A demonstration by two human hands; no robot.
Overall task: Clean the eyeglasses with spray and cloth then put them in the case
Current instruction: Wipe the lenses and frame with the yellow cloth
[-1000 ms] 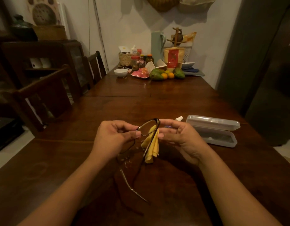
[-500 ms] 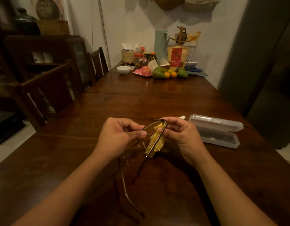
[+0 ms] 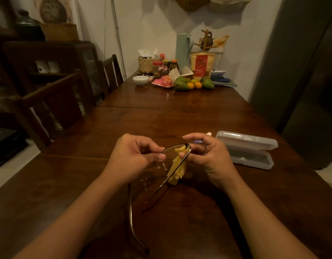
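Yellow cloth (image 3: 179,170) pinched by right hand (image 3: 210,159) against a lens; left hand (image 3: 133,154) pinches eyeglasses (image 3: 169,152); open case (image 3: 245,140) lies crosswise just right, nearer the right hand.

the eyeglasses (image 3: 170,152) hung above the table (image 3: 161,124) between the left hand (image 3: 135,156) and right hand (image 3: 208,156), the cloth (image 3: 177,170) against the lens on the right side. the case (image 3: 249,150) lay on the table just right of the right hand; a bowl (image 3: 140,80) sat at the far end.
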